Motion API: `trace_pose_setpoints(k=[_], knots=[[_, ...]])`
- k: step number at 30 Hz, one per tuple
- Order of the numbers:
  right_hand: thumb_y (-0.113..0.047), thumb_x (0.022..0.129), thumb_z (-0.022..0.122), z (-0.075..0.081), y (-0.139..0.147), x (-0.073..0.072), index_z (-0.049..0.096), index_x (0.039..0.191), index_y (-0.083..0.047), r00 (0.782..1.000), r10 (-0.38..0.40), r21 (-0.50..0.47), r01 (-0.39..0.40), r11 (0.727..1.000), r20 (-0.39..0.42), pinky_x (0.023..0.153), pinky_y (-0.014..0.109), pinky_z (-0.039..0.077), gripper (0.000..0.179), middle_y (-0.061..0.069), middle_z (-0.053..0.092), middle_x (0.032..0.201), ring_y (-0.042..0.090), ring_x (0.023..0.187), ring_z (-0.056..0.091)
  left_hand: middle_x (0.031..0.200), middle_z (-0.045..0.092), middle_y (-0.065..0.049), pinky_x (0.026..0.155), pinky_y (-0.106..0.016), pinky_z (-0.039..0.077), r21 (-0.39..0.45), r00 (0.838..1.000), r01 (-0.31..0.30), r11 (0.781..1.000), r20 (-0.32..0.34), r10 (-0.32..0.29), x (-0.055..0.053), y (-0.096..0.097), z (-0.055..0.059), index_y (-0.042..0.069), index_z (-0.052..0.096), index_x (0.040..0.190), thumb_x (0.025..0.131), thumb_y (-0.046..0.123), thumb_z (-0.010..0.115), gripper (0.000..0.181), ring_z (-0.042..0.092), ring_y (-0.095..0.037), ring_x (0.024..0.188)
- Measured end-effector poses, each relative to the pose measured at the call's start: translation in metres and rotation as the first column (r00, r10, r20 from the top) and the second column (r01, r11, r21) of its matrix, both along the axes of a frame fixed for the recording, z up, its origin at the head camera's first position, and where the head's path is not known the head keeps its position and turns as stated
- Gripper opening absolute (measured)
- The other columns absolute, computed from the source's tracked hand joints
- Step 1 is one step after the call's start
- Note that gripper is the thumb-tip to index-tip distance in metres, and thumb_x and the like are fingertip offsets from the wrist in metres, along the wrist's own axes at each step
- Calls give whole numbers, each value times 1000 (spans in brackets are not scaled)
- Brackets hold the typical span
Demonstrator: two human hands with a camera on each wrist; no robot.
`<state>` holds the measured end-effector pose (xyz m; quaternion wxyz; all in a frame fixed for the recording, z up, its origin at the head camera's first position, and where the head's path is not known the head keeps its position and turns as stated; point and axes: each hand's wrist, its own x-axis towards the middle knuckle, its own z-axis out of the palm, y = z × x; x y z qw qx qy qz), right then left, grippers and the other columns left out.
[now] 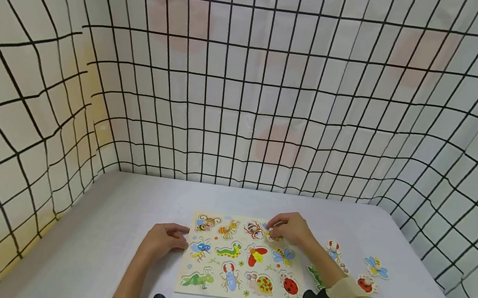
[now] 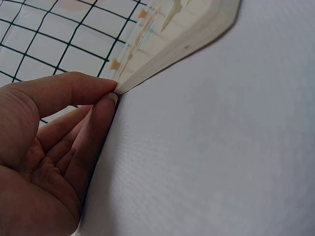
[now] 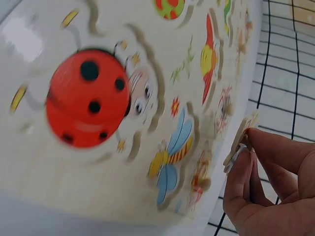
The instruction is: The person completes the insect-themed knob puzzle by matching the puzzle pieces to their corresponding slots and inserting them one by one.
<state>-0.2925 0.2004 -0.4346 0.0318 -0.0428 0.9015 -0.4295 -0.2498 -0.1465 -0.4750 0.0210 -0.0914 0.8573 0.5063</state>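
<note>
Near the far right corner of the puzzle board (image 1: 214, 291), look, the right hand (image 1: 294, 228) has its grip narrow, thumb and fingertips pinching a thin wooden piece (image 3: 238, 138)! It's almost edge-on in the right wrist view, so which insect it carries, I can't tell. Close by that same corner a small peg (image 3: 204, 183) pokes up.

Over to the board's left edge, and there's the left hand (image 1: 164, 240), thumb and finger slightly parted, tips touching the edge, the palm off to the side. Across the board, rows of insects in cut outlines: a red ladybird picture (image 1: 290, 286) at the near right, a green grasshopper picture (image 1: 197, 279) at the near left.

Now right of the board, loose pieces! A red-horned beetle piece (image 1: 333, 249), a green piece (image 1: 315, 276) partly behind the forearm, and farther out a blue-winged piece (image 1: 376, 268) with a ladybird piece (image 1: 366, 284) just nearer. White bench (image 1: 126, 205) all around the board, and beyond it, black-gridded white walls (image 1: 229, 118).
</note>
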Motion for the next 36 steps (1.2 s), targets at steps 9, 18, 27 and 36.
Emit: trace_pose_setpoints(k=[9, 18, 27, 36], knots=[[-3, 81, 76, -9, -31, -1, 78, 90, -7, 996, 92, -46, -92, 995, 0, 70, 35, 56, 10, 1, 71, 79, 17, 72, 67, 77, 71, -3, 68, -28, 53, 14, 1000, -8, 1000, 7, 8, -1, 1, -1, 5, 76, 112, 81, 4, 80, 32, 64, -17, 68], [0, 82, 75, -13, -58, 6, 77, 92, -1, 978, 210, -129, -210, 969, -10, 67, 35, 57, 10, 7, 73, 84, 18, 71, 67, 76, 71, -3, 67, -27, 54, 22, 1000, -7, 1000, 14, 6, 0, 2, 1, 5, 76, 112, 80, 4, 81, 32, 63, -17, 69], [-3, 78, 80, -22, -88, 5, 80, 87, -9, 972, 234, -79, -233, 969, 10, 63, 30, 52, 10, 0, 71, 83, 16, 71, 59, 77, 71, -3, 67, -28, 53, 29, 1000, -1, 1000, 15, 0, -1, 0, -1, 5, 76, 112, 80, 3, 80, 33, 64, -16, 68], [-5, 76, 82, -21, -112, 11, 80, 85, -10, 961, 276, -33, -276, 961, 10, 60, 29, 47, 11, -2, 69, 78, 15, 69, 58, 77, 71, -3, 67, -27, 54, 36, 1000, -3, 999, 16, 2, -2, -1, -1, 6, 76, 112, 80, 4, 80, 32, 64, -17, 68]])
